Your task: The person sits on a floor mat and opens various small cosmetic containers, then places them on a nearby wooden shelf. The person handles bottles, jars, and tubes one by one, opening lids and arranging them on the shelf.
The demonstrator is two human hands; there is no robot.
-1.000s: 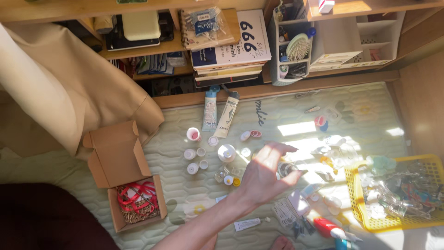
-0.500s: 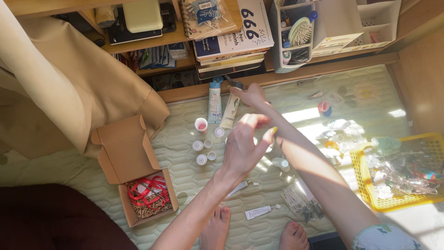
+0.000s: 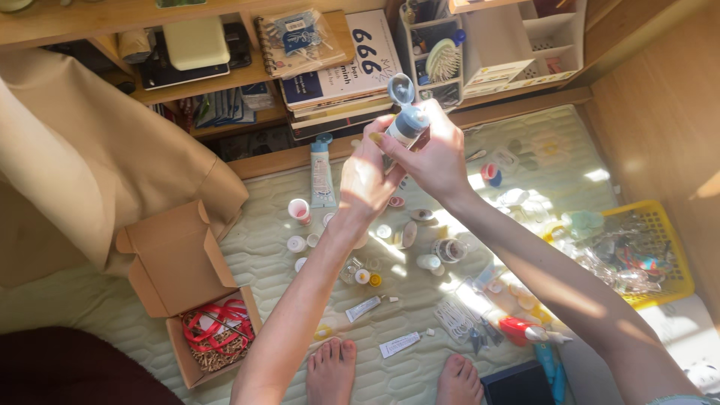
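Soft plastic, the squeeze tube (image 3: 409,124) we hold raised above the mat, flip cap open, looks light and yielding, so our right hand (image 3: 435,159) clasps its body while our left hand (image 3: 365,180) curls around beside it.

The tube (image 3: 406,126) looks like smooth plastic with a shiny gray cap. The mat (image 3: 285,315) is soft quilted cloth, pale green and matt. The box (image 3: 176,259) is plain brown cardboard, dull and a bit rough. The ribbon (image 3: 214,324) inside it is shiny red. The basket (image 3: 671,247) is yellow plastic. The shelf (image 3: 300,154) is smooth wood. The curtain (image 3: 90,165) is tan cloth.
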